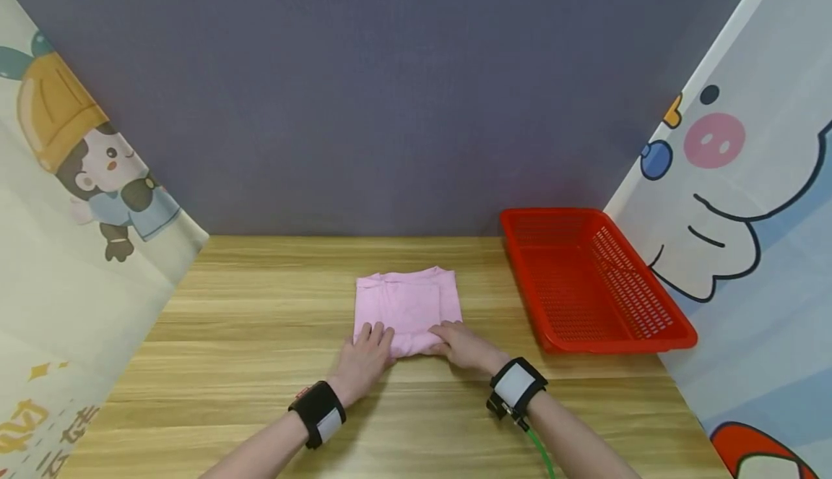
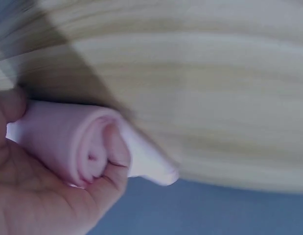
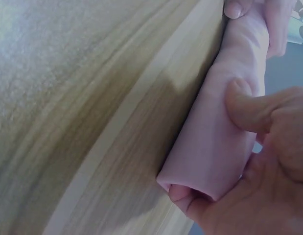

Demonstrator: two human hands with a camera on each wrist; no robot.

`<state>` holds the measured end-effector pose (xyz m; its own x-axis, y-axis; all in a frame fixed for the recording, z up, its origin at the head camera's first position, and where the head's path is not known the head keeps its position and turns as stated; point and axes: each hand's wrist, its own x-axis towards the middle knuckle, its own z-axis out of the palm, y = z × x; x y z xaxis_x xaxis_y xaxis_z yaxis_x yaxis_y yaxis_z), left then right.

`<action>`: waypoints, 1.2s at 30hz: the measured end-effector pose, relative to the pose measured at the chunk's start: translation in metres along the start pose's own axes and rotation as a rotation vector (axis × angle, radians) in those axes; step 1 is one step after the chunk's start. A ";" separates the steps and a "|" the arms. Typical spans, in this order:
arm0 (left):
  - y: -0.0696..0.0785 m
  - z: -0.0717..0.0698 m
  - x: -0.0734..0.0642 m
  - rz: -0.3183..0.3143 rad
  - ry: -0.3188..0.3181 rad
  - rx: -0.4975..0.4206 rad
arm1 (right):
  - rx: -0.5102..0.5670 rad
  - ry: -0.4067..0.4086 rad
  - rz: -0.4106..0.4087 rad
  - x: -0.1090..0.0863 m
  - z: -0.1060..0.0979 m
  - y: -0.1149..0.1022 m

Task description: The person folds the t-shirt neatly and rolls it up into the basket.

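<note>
A folded pink cloth (image 1: 411, 304), perhaps a garment, lies on the wooden table with its near edge rolled up. My left hand (image 1: 361, 365) grips the left end of that roll. In the left wrist view the spiral end of the pink roll (image 2: 58, 134) shows, with a finger tucked against it. At the right end my right hand (image 1: 465, 347) holds the roll, its thumb pressing on the outside. One fingertip pokes into the open end of the roll (image 3: 205, 142) in the right wrist view.
A red perforated plastic basket (image 1: 552, 277) stands on the right of the table (image 1: 260, 305). A dark grey panel (image 1: 364, 103) rises behind, and printed cartoon sheets (image 1: 84, 284) flank both sides. A green cable (image 1: 541, 451) trails from the right wrist strap.
</note>
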<state>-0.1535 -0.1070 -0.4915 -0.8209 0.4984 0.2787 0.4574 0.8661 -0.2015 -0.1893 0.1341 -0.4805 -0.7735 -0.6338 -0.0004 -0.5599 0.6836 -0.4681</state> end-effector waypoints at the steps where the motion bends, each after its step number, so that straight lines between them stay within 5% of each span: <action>1: -0.002 0.001 0.001 0.010 -0.023 -0.029 | 0.004 -0.001 0.004 0.000 0.000 0.000; 9: -0.016 -0.002 0.012 0.007 -0.244 -0.281 | -0.148 0.065 0.088 -0.007 0.013 -0.008; 17: -0.022 -0.012 0.027 -0.030 -0.488 -0.363 | -0.302 0.180 0.151 -0.009 0.027 -0.011; 21: -0.023 -0.012 0.030 -0.043 -0.522 -0.387 | -0.282 0.161 0.155 -0.008 0.026 -0.009; 25: -0.020 -0.003 0.022 -0.034 -0.422 -0.349 | -0.227 0.131 0.135 -0.007 0.021 -0.008; 32: -0.007 0.009 0.001 -0.005 0.038 -0.057 | -0.122 0.010 0.157 0.004 0.009 -0.004; 36: 0.002 0.011 -0.001 -0.051 0.066 0.071 | -0.078 -0.097 0.223 0.014 0.003 0.001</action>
<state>-0.1556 -0.1066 -0.5026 -0.8171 0.4576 0.3507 0.3888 0.8865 -0.2509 -0.1999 0.1252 -0.4833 -0.8502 -0.4938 -0.1827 -0.4030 0.8336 -0.3777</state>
